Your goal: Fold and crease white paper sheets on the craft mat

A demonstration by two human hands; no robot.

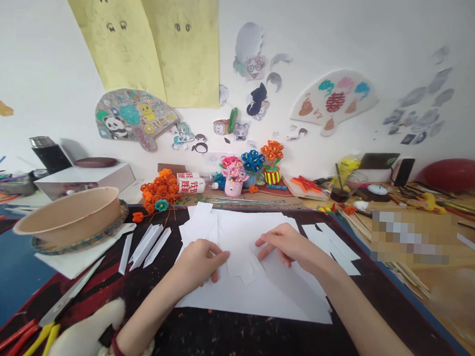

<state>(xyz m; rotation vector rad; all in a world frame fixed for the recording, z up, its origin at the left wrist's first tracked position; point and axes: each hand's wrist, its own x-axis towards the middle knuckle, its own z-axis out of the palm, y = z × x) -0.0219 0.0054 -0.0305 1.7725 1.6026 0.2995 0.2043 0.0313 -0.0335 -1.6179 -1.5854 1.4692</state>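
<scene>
Scissors [66, 299], handles cut off, near left; bowl [74, 217], its bottom hidden; left grip [199, 258], can't tell; right grip [284, 241] loose over paper [279, 299].

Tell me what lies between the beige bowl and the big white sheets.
Narrow white paper strips lie between the beige bowl and the big white sheets, on the dark mat. The head view shows this.

Two hands [284, 244] over white paper [291, 295] — scissors [66, 296], orange flowers [159, 190]

The surface [276, 342] bears white paper [294, 303] centrally, scissors [61, 301] near left, and a beige bowl [72, 217] left.
</scene>
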